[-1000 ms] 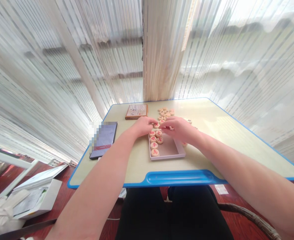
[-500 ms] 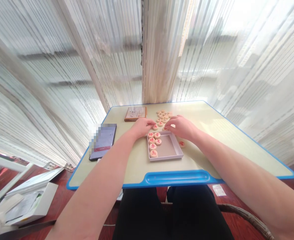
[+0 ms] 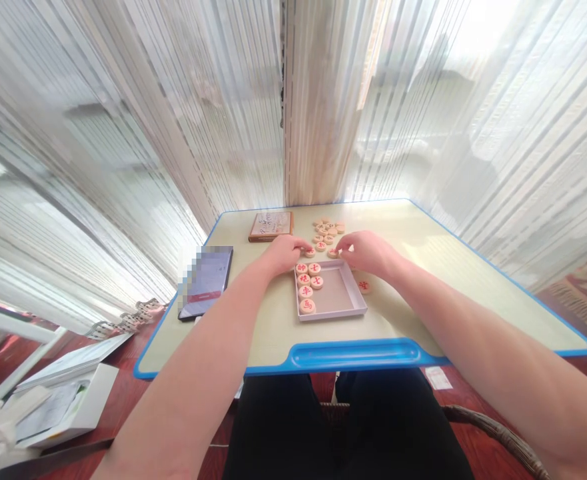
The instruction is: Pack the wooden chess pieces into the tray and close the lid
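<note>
Above the far left corner of a shallow white box tray (image 3: 330, 316), my left hand (image 3: 284, 255) has its fingertips closed on a round wooden Chinese chess piece (image 3: 310, 253). On the other side, my right hand (image 3: 373, 255) pinches a second Chinese chess piece (image 3: 332, 253) at its right edge; the thumb partly hides the grip. Both pieces rest on the table. Inside the tray, several red-marked pieces (image 3: 304, 280) lie face up along the left side. One more red-marked piece (image 3: 364, 285) lies outside the tray, under my right wrist.
Behind my hands sits a loose cluster of pieces (image 3: 330, 230). A printed box lid (image 3: 271, 227) lies at the back left, and a tablet (image 3: 206, 283) near the left edge. The pale folding table (image 3: 473, 293) has a blue rim. Striped sheer curtains (image 3: 318, 133) hang behind it.
My right hand has come down slightly and its fingers are drawn in at the right edge of the piece, which shows more fully now. My left hand stays at its piece.
</note>
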A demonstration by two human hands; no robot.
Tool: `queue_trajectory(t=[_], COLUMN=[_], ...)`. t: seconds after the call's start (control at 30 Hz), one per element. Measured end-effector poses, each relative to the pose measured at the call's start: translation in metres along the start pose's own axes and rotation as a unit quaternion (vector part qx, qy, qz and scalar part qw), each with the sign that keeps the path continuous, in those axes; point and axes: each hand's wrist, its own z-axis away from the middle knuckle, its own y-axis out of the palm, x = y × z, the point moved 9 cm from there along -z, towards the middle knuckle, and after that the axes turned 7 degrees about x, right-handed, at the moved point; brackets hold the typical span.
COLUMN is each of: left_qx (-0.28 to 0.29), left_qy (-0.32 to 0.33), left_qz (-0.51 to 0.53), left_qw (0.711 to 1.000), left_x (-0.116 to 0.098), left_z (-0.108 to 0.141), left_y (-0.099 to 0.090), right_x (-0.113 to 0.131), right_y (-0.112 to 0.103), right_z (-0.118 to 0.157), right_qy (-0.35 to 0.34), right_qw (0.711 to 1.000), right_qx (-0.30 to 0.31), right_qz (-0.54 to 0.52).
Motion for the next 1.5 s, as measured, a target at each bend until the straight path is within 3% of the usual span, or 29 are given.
queue_trajectory(t=[0.37,0.6,1.13,1.37,1.5], left_qx=[-0.014,-0.01,-0.007,-0.011,-0.011], left_qy=[-0.016,-0.017,-0.007,-0.005,-0.009], left_qz=[-0.016,-0.018,0.004,0.013,0.015], left_qw=[1.0,1.0,1.0,1.0,1.0], left_x=[0.008,0.007,0.005,0.002,0.002], left_z=[-0.002,-0.002,0.001,0.003,0.003], left_y=[-0.001,-0.001,0.0,-0.001,-0.001], right_x=[-0.025,-0.021,-0.016,-0.008,-0.008], right_y=[0.005,0.008,0.007,0.008,0.008], right_z=[-0.005,-0.007,-0.006,-0.007,-0.006], right_qy=[0.06,0.024,0.011,-0.061,-0.055], right_qw=[0.998,0.999,0.999,0.998,0.998], right_qx=[0.007,0.037,0.029,0.018,0.028], right_qz=[-0.025,-0.006,0.008,-0.005,0.015])
